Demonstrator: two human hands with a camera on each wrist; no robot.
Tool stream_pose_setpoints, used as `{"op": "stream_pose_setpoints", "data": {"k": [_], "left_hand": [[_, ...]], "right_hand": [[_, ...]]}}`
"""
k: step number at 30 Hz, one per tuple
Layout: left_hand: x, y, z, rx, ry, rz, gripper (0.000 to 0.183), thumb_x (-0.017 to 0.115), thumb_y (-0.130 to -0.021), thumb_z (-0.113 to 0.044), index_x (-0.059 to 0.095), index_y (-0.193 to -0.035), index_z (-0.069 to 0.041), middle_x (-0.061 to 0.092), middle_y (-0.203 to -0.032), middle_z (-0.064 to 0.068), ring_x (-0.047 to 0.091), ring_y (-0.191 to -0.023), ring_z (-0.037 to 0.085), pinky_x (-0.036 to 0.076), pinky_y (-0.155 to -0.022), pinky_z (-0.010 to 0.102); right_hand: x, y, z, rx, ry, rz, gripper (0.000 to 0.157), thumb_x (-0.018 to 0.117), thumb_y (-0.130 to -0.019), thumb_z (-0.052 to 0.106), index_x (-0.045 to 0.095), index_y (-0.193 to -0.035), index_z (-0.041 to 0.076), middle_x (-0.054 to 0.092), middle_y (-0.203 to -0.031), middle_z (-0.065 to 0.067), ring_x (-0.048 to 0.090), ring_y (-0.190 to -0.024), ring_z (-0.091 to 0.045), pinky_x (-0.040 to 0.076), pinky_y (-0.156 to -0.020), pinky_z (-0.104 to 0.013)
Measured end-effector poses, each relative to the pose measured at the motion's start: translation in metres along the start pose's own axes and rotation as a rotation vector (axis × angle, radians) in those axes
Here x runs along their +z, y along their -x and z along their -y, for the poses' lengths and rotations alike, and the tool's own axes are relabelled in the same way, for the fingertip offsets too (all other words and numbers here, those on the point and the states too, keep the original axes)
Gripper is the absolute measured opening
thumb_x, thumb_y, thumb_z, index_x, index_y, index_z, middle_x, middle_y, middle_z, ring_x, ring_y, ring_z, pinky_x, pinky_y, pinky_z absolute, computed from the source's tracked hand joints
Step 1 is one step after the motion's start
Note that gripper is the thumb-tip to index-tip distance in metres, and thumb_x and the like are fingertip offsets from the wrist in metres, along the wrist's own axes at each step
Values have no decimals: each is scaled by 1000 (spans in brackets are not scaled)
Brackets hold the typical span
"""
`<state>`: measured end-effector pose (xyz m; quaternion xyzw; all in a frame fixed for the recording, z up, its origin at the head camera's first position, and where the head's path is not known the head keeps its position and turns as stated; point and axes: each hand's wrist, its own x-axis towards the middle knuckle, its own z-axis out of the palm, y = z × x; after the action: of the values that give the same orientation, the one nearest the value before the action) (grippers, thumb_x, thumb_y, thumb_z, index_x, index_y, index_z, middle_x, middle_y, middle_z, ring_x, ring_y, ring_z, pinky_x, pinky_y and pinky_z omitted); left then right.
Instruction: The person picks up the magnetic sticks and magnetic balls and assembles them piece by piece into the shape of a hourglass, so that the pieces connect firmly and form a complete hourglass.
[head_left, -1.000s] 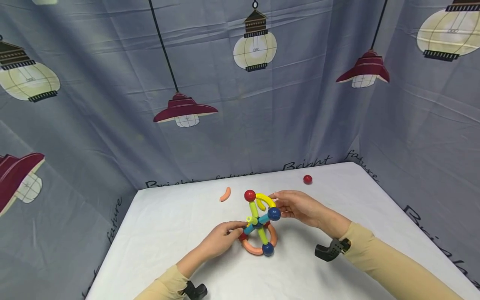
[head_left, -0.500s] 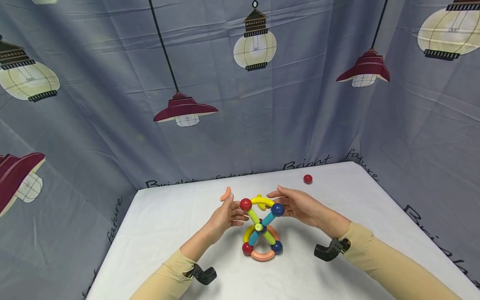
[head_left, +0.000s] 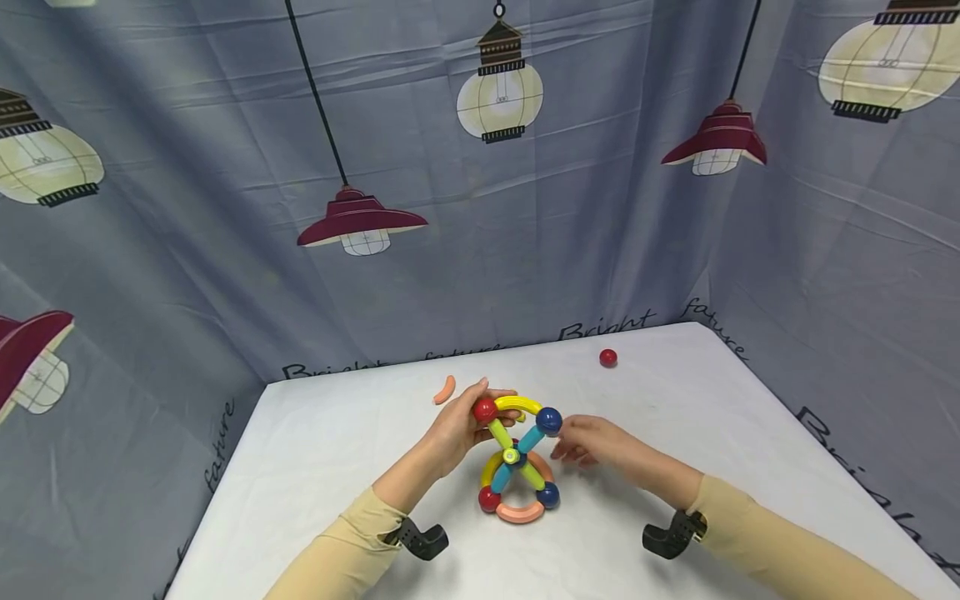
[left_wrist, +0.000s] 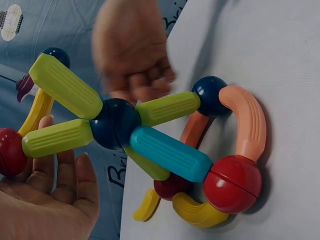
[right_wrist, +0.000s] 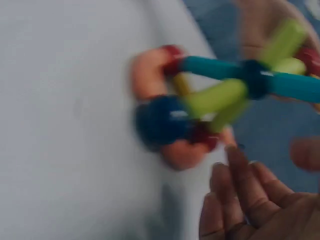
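Observation:
A ball-and-stick building-toy model [head_left: 511, 456] stands on the white table, with green and blue rods meeting at a central dark blue ball [left_wrist: 116, 123]. Its base is a ring of orange and yellow curved sticks joined by red and blue balls. On top, a yellow curved stick [head_left: 517, 403] links a red ball [head_left: 485, 409] to a blue ball [head_left: 549, 421]. My left hand [head_left: 450, 433] is behind the upper red ball, its fingers relaxed behind a green rod in the left wrist view. My right hand [head_left: 600, 442], loosely bent, hovers right of the model holding nothing.
A loose orange curved stick [head_left: 445, 390] lies behind the left hand. Farther back on the right sits a loose red ball [head_left: 608, 357]. A loose yellow curved stick [left_wrist: 146, 205] lies behind the model. Grey lamp-print curtains [head_left: 450, 292] enclose the table [head_left: 337, 458].
My left hand has gone from the model's lower left to its upper red ball. The model has turned and its base sits flatter. My right hand has dropped from the upper blue ball toward me.

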<state>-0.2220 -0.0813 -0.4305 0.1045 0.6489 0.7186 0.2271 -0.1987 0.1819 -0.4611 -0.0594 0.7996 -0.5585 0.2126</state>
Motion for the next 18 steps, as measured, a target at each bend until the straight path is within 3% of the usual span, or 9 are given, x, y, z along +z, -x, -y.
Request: {"op": "stream_pose_setpoints", "data": {"k": [4, 8, 14, 18], "left_hand": [[0, 2, -1, 17, -2, 9, 64, 43, -106, -55, 59, -139, -3, 71, -120, 17, 66, -116, 33, 50, -101, 36], [-1, 3, -1, 24, -5, 10, 62, 44, -106, -53, 59, -140, -3, 69, -124, 21, 67, -114, 31, 49, -102, 37], [-1, 3, 0, 22, -15, 4, 61, 47, -106, -52, 60, -139, -4, 69, -124, 23, 69, -109, 26, 50, -101, 36], [-3, 3, -1, 21, -13, -1, 60, 47, -106, -51, 61, -139, -3, 70, -121, 20, 68, -112, 30, 50, -101, 36]], "right_hand": [[18, 7, -15, -7, 220, 47, 54, 72, -93, 34, 58, -133, 1, 67, -96, -4, 64, -84, -23, 53, -71, -39], [29, 10, -21, -37, 348, 78, 74, 83, -84, 38, 53, -141, 1, 63, -98, -2, 59, -85, -20, 52, -70, -36], [33, 8, -24, -79, 414, 70, 75, 85, -82, 35, 54, -142, 4, 61, -96, 0, 57, -80, -19, 51, -61, -31], [33, 6, -24, -100, 425, 63, 69, 84, -85, 31, 55, -141, 3, 61, -95, 0, 57, -79, -19, 50, -61, -31]]}}
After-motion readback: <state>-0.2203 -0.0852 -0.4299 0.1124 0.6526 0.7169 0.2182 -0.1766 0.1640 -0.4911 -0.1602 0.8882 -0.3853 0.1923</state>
